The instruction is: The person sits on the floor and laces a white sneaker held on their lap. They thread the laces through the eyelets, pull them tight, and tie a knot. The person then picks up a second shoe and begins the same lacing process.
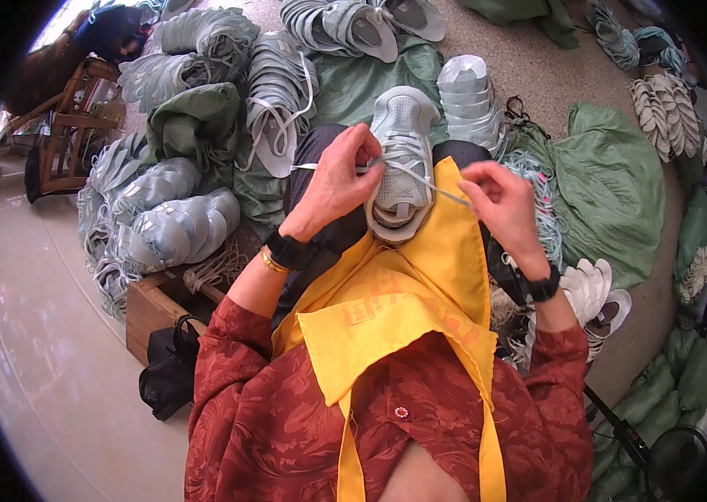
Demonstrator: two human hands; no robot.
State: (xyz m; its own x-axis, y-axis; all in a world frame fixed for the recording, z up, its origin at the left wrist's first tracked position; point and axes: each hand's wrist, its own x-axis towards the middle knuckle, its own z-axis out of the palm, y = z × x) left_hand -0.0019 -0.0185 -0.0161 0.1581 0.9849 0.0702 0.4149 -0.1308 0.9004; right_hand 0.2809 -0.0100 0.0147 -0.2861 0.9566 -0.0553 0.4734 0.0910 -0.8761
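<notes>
From my end I see 1 pale grey-green sneaker [404, 113] standing between the wearer's knees against the yellow apron [370, 351], toe pointing away and collar toward the body. The 2 hands are apart: the left hand [335, 180] has its fingers bent in at the sneaker's left edge with lace running through them, and the right hand [502, 203] pinches a strand of the white lace [451, 197], out to the right. I'd judge the lacing partway along: strands cross the middle of the sneaker, while the tongue [403, 197] near the collar looks mostly bare, and I see no knot or bow. Both lengths of lace seem unfastened; I can't tell which eyelets are filled, since fingers hide some. Nested sneaker uppers [190, 219] lie at left, and a green sack [608, 197] at right.
</notes>
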